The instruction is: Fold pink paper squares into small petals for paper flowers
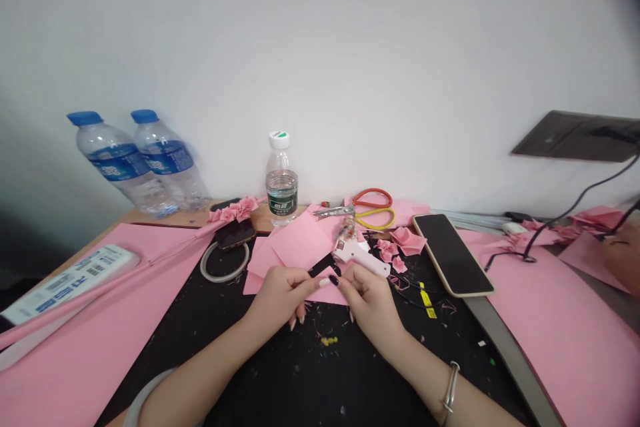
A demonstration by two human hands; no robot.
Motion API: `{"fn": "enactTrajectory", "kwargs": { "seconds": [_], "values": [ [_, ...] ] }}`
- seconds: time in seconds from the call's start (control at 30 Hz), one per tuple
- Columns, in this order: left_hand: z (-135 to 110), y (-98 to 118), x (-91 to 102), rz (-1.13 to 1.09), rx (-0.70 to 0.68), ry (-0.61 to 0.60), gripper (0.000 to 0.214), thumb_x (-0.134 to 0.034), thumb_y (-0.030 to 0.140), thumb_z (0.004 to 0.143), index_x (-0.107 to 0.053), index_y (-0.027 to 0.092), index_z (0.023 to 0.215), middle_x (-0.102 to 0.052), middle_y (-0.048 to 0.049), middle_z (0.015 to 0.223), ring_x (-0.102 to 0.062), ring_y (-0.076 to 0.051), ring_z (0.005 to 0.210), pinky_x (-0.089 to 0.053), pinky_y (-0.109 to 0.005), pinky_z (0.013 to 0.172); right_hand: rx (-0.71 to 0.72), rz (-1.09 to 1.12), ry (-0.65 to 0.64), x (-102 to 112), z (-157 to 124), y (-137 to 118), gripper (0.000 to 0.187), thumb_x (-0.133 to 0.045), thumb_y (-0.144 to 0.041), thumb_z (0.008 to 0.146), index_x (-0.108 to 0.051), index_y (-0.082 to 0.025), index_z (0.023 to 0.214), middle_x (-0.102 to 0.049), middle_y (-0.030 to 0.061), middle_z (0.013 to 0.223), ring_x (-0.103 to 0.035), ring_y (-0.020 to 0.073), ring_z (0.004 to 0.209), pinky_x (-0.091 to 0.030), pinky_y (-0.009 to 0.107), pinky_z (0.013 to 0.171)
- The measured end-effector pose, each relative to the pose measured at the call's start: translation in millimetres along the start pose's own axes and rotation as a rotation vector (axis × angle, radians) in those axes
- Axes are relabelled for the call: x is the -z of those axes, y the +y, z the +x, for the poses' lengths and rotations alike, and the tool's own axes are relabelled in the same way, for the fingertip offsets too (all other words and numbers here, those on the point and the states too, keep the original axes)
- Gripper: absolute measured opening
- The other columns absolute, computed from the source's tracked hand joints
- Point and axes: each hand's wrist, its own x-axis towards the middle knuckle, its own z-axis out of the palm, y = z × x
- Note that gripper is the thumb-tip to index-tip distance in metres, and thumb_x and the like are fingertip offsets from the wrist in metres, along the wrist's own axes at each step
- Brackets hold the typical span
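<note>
My left hand point(280, 295) and my right hand point(374, 303) meet at the middle of the black work surface. Thumbs and fingertips pinch a small piece of pink paper point(328, 294) between them; its upper edge comes to a point. Just beyond lie several pink paper squares point(303, 240) in a loose pile. A pale pink glue gun point(361, 259) rests behind my right hand, its nozzle end near scissors point(336, 211) with one red and one yellow handle. Small folded pink paper flowers point(388, 250) sit to the right of the glue gun.
A phone point(453, 255) lies at right, a roll of tape point(204, 267) and a dark phone point(235, 235) at left. Bottles point(283, 190) stand along the wall. Large pink sheets point(125, 320) cover both sides. Another person's hand point(623, 253) is far right, near a black cable point(565, 217).
</note>
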Motion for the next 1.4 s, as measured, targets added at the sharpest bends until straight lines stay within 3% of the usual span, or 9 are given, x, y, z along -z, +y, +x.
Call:
{"fn": "enactTrajectory", "kwargs": {
  "seconds": [0.1, 0.27, 0.4, 0.6, 0.7, 0.83, 1.07, 1.4],
  "values": [
    [-0.3, -0.1, 0.4, 0.024, -0.018, 0.018, 0.040, -0.057, 0.044, 0.075, -0.047, 0.016, 0.048, -0.048, 0.0069, 0.033, -0.039, -0.005, 0.023, -0.026, -0.015, 0.027, -0.003, 0.003, 0.008, 0.2, -0.4, -0.7, 0.027, -0.047, -0.027, 0.085, -0.043, -0.021, 0.059, -0.037, -0.0071, 0.042, -0.036, 0.0096, 0.036, -0.027, 0.021, 0.038],
    [3.7, 1.1, 0.5, -0.026, -0.128, 0.010, 0.030, -0.053, 0.037, 0.080, -0.055, 0.015, 0.059, -0.058, 0.0039, 0.044, -0.052, -0.008, 0.034, -0.038, -0.016, 0.038, -0.014, 0.040, 0.057, 3.0, 2.4, -2.7, 0.022, -0.046, -0.027, 0.086, -0.049, -0.019, 0.066, -0.038, -0.0069, 0.045, -0.037, 0.0096, 0.039, -0.028, 0.021, 0.041],
    [4.5, 0.8, 1.6, -0.020, -0.110, 0.061, 0.032, -0.054, 0.039, 0.079, -0.053, 0.016, 0.058, -0.052, 0.0061, 0.037, -0.045, -0.007, 0.028, -0.034, -0.015, 0.034, -0.015, 0.030, 0.091, 4.9, 2.3, -3.6, 0.021, -0.046, -0.028, 0.086, -0.051, -0.018, 0.067, -0.037, -0.0073, 0.045, -0.035, 0.0091, 0.040, -0.026, 0.021, 0.042],
    [2.3, 4.2, 3.8, -0.007, -0.064, 0.135, 0.033, -0.056, 0.040, 0.078, -0.050, 0.016, 0.056, -0.049, 0.0075, 0.035, -0.042, -0.006, 0.025, -0.029, -0.015, 0.030, -0.067, 0.113, 0.003, 4.3, 2.1, -0.1, 0.017, -0.046, -0.028, 0.085, -0.053, -0.017, 0.075, -0.040, -0.0071, 0.046, -0.037, 0.0091, 0.039, -0.026, 0.020, 0.041],
    [2.8, 7.0, 5.2, -0.011, -0.101, 0.160, 0.036, -0.053, 0.039, 0.080, -0.046, 0.016, 0.052, -0.047, 0.0076, 0.036, -0.041, -0.005, 0.027, -0.031, -0.015, 0.033, -0.078, 0.157, -0.018, 3.9, 3.9, -0.2, 0.014, -0.045, -0.027, 0.085, -0.054, -0.017, 0.080, -0.046, -0.0052, 0.050, -0.042, 0.0104, 0.042, -0.029, 0.020, 0.043],
    [3.4, 9.0, 5.9, -0.026, -0.178, 0.146, 0.035, -0.051, 0.036, 0.082, -0.049, 0.016, 0.054, -0.050, 0.0063, 0.041, -0.045, -0.006, 0.033, -0.038, -0.017, 0.040, -0.060, 0.142, 0.068, 4.9, 4.3, -2.9, 0.013, -0.046, -0.026, 0.084, -0.053, -0.017, 0.078, -0.046, -0.0051, 0.051, -0.044, 0.0111, 0.045, -0.031, 0.021, 0.045],
    [5.8, 6.3, 5.3, -0.109, -0.193, 0.125, 0.018, -0.050, 0.029, 0.083, -0.060, 0.014, 0.083, -0.057, 0.0037, 0.054, -0.053, -0.008, 0.043, -0.040, -0.018, 0.045, -0.063, 0.144, 0.110, 8.5, 4.7, -2.6, 0.013, -0.046, -0.027, 0.084, -0.052, -0.018, 0.077, -0.043, -0.0056, 0.051, -0.042, 0.0112, 0.045, -0.030, 0.021, 0.045],
    [6.9, 3.2, 7.1, -0.179, -0.186, 0.149, 0.031, -0.048, 0.032, 0.084, -0.055, 0.016, 0.109, -0.058, 0.0033, 0.055, -0.054, -0.009, 0.043, -0.039, -0.019, 0.045, -0.092, 0.196, 0.140, 10.6, 7.8, -3.1, 0.015, -0.049, -0.029, 0.083, -0.052, -0.017, 0.074, -0.042, -0.0059, 0.049, -0.040, 0.0101, 0.044, -0.029, 0.021, 0.044]
  ]
}}
